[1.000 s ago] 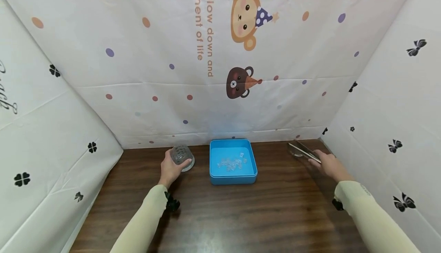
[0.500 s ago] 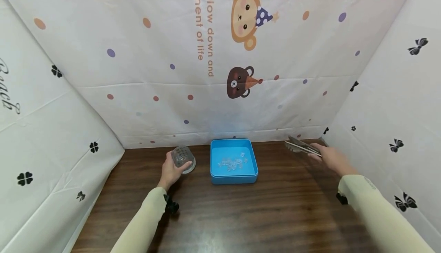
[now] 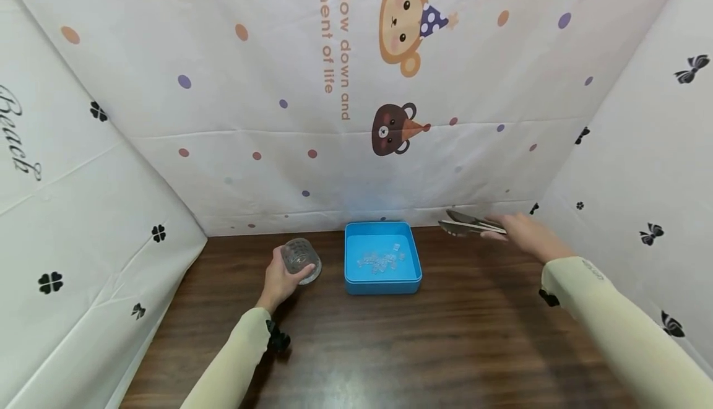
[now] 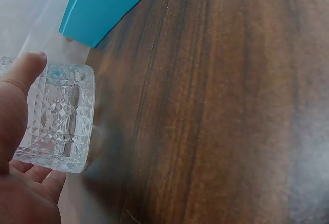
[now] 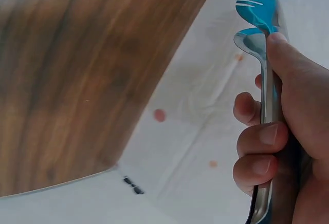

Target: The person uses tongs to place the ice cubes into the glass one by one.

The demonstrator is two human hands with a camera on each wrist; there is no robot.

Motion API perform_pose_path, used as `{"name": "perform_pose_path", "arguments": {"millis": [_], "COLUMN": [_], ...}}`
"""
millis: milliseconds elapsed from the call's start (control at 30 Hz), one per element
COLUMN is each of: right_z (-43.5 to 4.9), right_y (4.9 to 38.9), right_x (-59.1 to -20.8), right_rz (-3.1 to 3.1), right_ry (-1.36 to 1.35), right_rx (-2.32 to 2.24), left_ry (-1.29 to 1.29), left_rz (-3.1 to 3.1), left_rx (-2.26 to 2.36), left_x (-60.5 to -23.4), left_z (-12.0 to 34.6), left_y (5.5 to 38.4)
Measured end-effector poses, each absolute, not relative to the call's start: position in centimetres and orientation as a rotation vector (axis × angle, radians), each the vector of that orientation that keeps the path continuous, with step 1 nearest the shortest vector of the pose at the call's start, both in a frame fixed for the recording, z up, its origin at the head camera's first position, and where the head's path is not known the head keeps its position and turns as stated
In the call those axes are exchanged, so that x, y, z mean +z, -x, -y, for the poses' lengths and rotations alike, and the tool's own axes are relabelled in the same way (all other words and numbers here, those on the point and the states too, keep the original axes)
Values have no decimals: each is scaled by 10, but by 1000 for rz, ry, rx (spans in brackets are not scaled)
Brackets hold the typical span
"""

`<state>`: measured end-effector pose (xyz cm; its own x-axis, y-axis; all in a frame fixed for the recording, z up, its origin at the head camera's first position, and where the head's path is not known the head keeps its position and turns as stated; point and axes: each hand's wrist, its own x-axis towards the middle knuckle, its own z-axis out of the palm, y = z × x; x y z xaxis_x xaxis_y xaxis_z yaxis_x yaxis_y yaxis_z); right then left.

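Note:
My left hand (image 3: 278, 280) grips a clear drinking glass (image 3: 299, 255) on the dark wood table, left of the blue box. In the left wrist view, its cut diamond pattern shows between my thumb and fingers. My right hand (image 3: 522, 234) holds metal serving tongs (image 3: 472, 224) above the table, to the right of the box, with their heads pointing left. One head is slotted like a fork and the other is spoon-shaped in the right wrist view; the two heads stand slightly apart. Several small clear cubes (image 3: 380, 263) lie inside the open blue box (image 3: 383, 288).
The wood table (image 3: 384, 347) meets a white printed cloth (image 3: 250, 87) hung behind it. More white cloth (image 3: 640, 167) stands along the right side, and another panel (image 3: 100, 236) borders the left. The box sits close to the back cloth.
My right hand has lifted the tongs and carried them left toward the blue box. My left hand keeps its grip on the glass. The head view has shifted slightly.

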<state>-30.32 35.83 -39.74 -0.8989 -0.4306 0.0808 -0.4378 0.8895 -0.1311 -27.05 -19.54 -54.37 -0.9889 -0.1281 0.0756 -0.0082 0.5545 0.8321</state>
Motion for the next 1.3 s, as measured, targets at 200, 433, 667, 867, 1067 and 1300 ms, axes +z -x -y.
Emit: {"name": "perform_pose_path", "arguments": {"millis": [200, 433, 667, 867, 1067, 1300], "right_z": [-334, -304, -279, -261, -244, -225], "right_y": [310, 317, 324, 329, 336, 346], "right_x": [-382, -371, -365, -362, -365, -376], "right_rz": [3054, 3065, 3041, 3065, 3111, 3160], "right_ry": [-705, -749, -812, -818, -835, -823], "right_rx": [169, 105, 63, 22, 10, -75], "left_ry": [-115, -107, -85, -70, -78, -84], "left_rz": [2667, 2668, 2664, 2651, 2639, 2643], "left_rx": [-1404, -1391, -1394, -1386, -1407, -1404], "left_x": [-542, -542, -542, -544, -543, -542], "left_z": [195, 193, 192, 191, 189, 188], "left_y": [266, 260, 257, 255, 254, 251]}}
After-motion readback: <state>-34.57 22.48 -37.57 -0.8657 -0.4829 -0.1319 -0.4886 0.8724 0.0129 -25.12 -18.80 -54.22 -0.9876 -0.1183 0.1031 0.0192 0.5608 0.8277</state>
